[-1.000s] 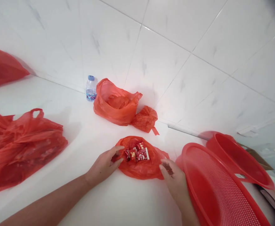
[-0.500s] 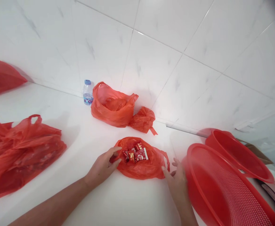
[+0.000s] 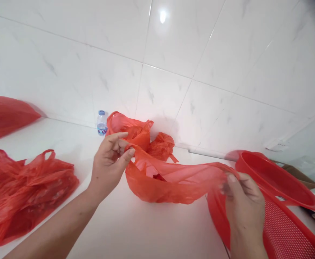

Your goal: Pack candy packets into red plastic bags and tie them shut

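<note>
A thin red plastic bag (image 3: 163, 190) is stretched sideways between my two hands, its mouth gaping upward. My left hand (image 3: 113, 154) pinches the bag's left end between thumb and fingers, with the index finger held out. At the other end, my right hand (image 3: 245, 198) grips the right corner, thumb on top. Inside, a bit of dark red wrapper (image 3: 159, 177) shows; the bag's front wall hides the other packets. Behind my left hand stands another open red bag (image 3: 138, 135), and a small knotted red bag (image 3: 163, 147) lies beside it.
A small water bottle (image 3: 101, 124) stands against the tiled wall (image 3: 114, 79). At left lie a heap of red bags (image 3: 33, 190) and another red bundle (image 3: 6, 117). Red plastic baskets (image 3: 289, 223) crowd the right side, near a brown cardboard piece (image 3: 299, 174).
Both hands have taken hold of the bag's ends, lifted it and pulled it wide. Most of the packets have dropped out of sight behind its front wall. The view has tilted upward.
</note>
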Tool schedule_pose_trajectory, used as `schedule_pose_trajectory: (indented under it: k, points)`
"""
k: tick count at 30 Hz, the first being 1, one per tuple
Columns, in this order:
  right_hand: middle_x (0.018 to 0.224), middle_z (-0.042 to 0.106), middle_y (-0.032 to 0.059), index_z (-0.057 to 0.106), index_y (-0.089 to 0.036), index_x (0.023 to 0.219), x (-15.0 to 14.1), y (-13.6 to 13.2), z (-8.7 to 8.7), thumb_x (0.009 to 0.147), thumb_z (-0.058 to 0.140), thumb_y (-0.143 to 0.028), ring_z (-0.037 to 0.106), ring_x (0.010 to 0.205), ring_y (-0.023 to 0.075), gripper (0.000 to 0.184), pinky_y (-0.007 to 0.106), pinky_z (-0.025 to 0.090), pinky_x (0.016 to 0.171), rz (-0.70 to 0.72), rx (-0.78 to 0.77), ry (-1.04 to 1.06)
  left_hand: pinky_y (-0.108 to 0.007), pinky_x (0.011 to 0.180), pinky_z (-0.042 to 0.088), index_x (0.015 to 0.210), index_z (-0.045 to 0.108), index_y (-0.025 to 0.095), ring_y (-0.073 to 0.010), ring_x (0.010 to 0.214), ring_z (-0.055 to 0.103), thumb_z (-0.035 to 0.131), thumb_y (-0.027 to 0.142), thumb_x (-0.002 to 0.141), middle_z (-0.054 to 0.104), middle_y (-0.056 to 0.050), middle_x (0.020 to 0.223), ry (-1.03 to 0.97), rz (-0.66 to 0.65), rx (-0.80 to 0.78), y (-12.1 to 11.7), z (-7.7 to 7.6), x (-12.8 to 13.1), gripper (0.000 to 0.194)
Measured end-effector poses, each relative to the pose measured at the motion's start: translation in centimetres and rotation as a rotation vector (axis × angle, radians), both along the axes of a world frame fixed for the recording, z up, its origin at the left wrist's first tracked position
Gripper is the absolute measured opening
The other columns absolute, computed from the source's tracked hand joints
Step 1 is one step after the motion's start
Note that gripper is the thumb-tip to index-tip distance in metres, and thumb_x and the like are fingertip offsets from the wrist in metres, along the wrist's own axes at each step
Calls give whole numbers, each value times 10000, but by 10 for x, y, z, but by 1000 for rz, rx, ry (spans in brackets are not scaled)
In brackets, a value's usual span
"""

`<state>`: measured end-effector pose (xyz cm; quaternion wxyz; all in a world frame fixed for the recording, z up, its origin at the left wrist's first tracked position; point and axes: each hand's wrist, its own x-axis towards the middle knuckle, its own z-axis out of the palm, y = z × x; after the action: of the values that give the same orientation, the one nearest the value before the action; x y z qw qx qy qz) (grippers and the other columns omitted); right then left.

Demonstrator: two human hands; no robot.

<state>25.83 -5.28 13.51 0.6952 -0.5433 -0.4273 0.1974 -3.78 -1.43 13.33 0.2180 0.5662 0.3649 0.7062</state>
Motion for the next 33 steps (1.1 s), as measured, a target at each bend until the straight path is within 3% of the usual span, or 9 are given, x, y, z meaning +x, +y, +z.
schedule_pose_trajectory:
  k: [7,13,16,19,21,24,27,30,33]
  points:
    - [761,595,-20,647,-215,872,0,-6,-1,737,696,-365,507,622,96,208,233,428,572,-14,-20,7,-220,571,467,1091,551,238,-99,630,558,672,190,750,576,36,709,-95,-83,-15,3,25,-1,365]
    - [952,613,10,661,-221,857,-3,-10,9,757,678,-292,569,810,138,124,279,467,698,-12,216,13,-238,628,517,1061,576,250,-105,652,610,699,191,737,609,30,736,-179,-127,90,-1,55,-5,352]
    - [983,616,21,653,-229,892,0,-16,1,774,657,-285,582,896,171,131,343,472,802,-16,184,9,-234,648,522,1063,594,248,-112,703,621,706,180,736,616,10,784,-105,-84,113,-12,53,-9,352]
    - [1091,609,57,649,-236,985,10,-23,-17,784,633,-331,574,991,219,222,401,450,890,23,-31,-157,-291,698,542,1107,590,283,-163,801,631,711,246,735,625,-22,864,79,-165,-11,-21,32,-24,393]
    - [1175,582,81,618,-250,1084,19,-28,-35,754,652,-345,567,1029,255,345,411,461,887,106,-128,-251,-406,846,523,1187,550,317,-234,960,607,740,321,695,624,-60,1041,212,-233,-143,-26,10,-41,527]
    - [1298,510,111,526,-271,1217,31,-36,-70,681,702,-354,537,1104,308,570,441,465,900,255,-160,-238,-529,1005,398,1296,459,364,-340,1195,467,793,429,582,490,-75,1330,332,-249,-345,-32,-29,-75,790]
    - [1396,412,133,443,-266,1292,34,-40,-108,627,741,-367,416,1250,351,735,495,385,996,392,-211,-205,-561,1027,345,1383,328,388,-383,1292,354,810,440,542,348,-63,1462,444,-293,-588,-38,-66,-102,971]
    - [1452,330,132,367,-276,1348,28,-34,-129,613,757,-395,322,1318,353,841,532,301,1048,481,-327,-201,-563,1030,326,1394,316,364,-391,1312,329,805,474,531,347,-86,1468,411,-409,-710,-44,-91,-103,998]
    - [1496,247,116,302,-290,1392,14,-18,-125,598,766,-448,252,1356,339,933,532,235,1079,548,-358,-168,-566,1052,278,1371,362,340,-377,1328,312,760,551,555,442,-97,1404,287,-536,-701,-46,-102,-77,933]
